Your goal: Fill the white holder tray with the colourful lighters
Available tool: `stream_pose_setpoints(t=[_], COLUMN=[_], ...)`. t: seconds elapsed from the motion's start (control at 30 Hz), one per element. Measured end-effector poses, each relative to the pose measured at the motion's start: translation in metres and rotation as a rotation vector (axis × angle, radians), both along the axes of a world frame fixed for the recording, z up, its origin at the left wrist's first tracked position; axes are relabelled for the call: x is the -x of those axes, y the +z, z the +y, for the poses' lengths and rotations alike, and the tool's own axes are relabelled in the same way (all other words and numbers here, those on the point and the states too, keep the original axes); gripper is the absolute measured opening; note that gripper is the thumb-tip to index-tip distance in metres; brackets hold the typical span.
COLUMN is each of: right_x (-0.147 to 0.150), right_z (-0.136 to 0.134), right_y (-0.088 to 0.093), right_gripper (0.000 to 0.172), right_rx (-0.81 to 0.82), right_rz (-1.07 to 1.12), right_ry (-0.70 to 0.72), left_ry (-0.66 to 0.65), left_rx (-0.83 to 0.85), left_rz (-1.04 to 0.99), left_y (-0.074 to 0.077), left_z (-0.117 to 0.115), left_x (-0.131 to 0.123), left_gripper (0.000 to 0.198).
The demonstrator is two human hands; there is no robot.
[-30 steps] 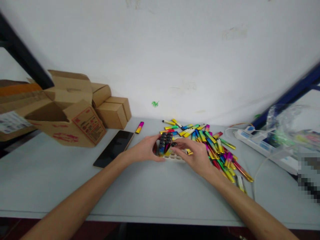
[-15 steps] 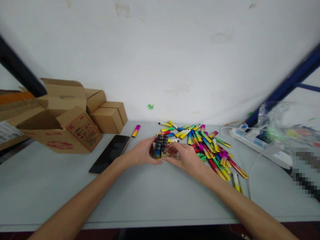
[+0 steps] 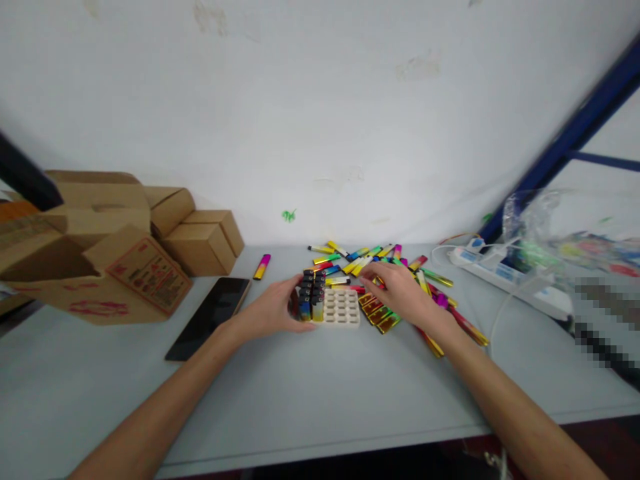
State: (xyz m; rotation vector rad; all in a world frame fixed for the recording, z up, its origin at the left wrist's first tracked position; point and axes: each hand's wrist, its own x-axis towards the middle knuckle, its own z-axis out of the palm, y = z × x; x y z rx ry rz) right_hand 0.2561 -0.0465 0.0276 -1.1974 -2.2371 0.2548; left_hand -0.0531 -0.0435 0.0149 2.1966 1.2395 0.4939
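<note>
A white slotted tray stands on the table with several black-topped lighters upright in rows at its left end; the slots to the right show bare. My left hand is wrapped round that left end, thumb at the near side and fingers behind. Over the heap of shiny multicoloured lighters is my right hand, its fingers curled down and drawn together. What lies between those fingertips is hidden. A row of lighters lies side by side just below it, right of the tray.
A dark-screened tablet lies left of my left hand. An opened cardboard box and smaller cartons stand further left. One pink-and-yellow lighter lies apart. A power strip with cables sits at the right, near clear plastic wrap.
My right hand has moved right from the tray to the lighter heap, uncovering the tray's slots. My left hand keeps its hold on the tray. The whole view has shifted slightly.
</note>
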Motion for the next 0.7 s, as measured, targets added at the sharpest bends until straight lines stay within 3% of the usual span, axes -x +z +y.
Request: stream_pose_setpoints(t=[0.2, 0.4, 0.7], right_x=[-0.010, 0.005, 0.011], right_z=[0.010, 0.014, 0.026], right_y=[-0.013, -0.012, -0.016], right_gripper=[0.022, 0.019, 0.017], right_rx=[0.083, 0.053, 0.127], right_rz=[-0.238, -0.267, -0.241], right_ry=[0.042, 0.078, 0.140], left_ry=[-0.054, -0.153, -0.142], left_rx=[0.023, 0.030, 0.063], left_rz=[-0.011, -0.095, -0.137], left_y=[0.004, 0.002, -0.002], left_z=[0.000, 0.002, 0.002], left_x=[0.006, 0.011, 0.011], left_gripper=[0.074, 0.081, 0.080])
